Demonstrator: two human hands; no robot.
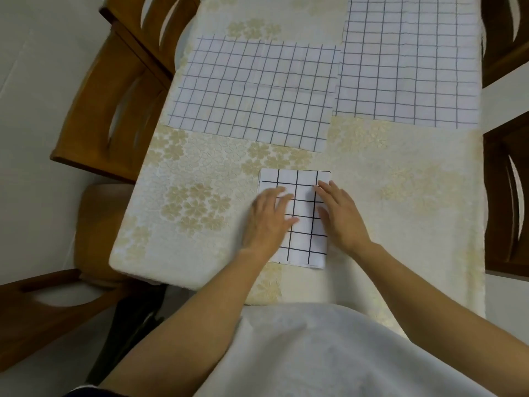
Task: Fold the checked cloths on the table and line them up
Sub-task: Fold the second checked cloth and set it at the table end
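The folded checked cloth [305,203] lies toward 6 o'clock on the surface [186,247], right in front of you, a small rectangle of stacked layers with its long sides running 12 to 6. Your left grip [269,216] lies across its 9 o'clock edge and your right grip [340,216] across its 3 o'clock edge. Both are spread flat with straight fingers, pressing down and clasping nothing. Treat the cloth as thin, light and limp. It will likely keep a crease only where you press it, and its layers may slip apart if you lift it by one corner. Pinch all the layers together at the two side edges, or slide it flat under your palms. Well apart at 12 o'clock lies a larger spread cloth [252,93], not yet folded and showing faint crease lines. At 1 o'clock a second spread cloth [409,58] meets its right edge, and you cannot tell which overlaps. The embossed floral cover [183,173] may drag on a sliding cloth. Wooden chairs [114,96] stand at 9 and 3 o'clock.
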